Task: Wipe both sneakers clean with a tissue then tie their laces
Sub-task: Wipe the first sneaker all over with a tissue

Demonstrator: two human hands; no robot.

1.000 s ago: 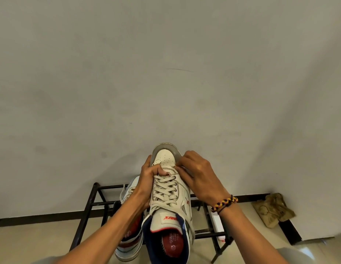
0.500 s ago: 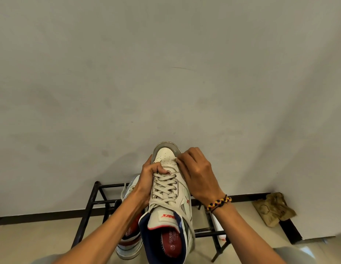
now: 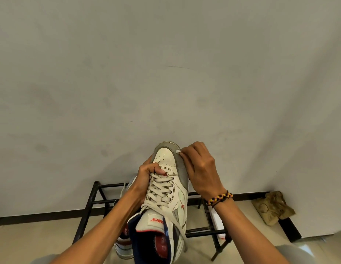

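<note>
Against the toe rim of the raised sneaker (image 3: 166, 189), the right hand (image 3: 201, 168) has its fingers curled round a small wad of white tissue (image 3: 178, 151), only a tip of which shows, and presses it to the grey sole edge on the shoe's right side. At mid-shoe the left hand (image 3: 146, 174) grips the sneaker from its left, thumb hooked over the top of the laces (image 3: 160, 189), fingers wrapped underneath and out of sight. That sneaker is held in the air between the two forearms, its long axis running straight away from the person, toe up toward the wall (image 3: 166, 73), heel and open collar nearest the camera, loose lace ends hanging down its right side. The right hand is therefore the nearer one to the unwiped rim, and I judge a stroke back along that edge toward the heel would follow the shoe's length. Lower left, the second sneaker (image 3: 126, 242) sits on a black metal rack (image 3: 89, 202), mostly hidden behind the arm. A crumpled brown bag (image 3: 272, 208) lies on the floor at the far right
</note>
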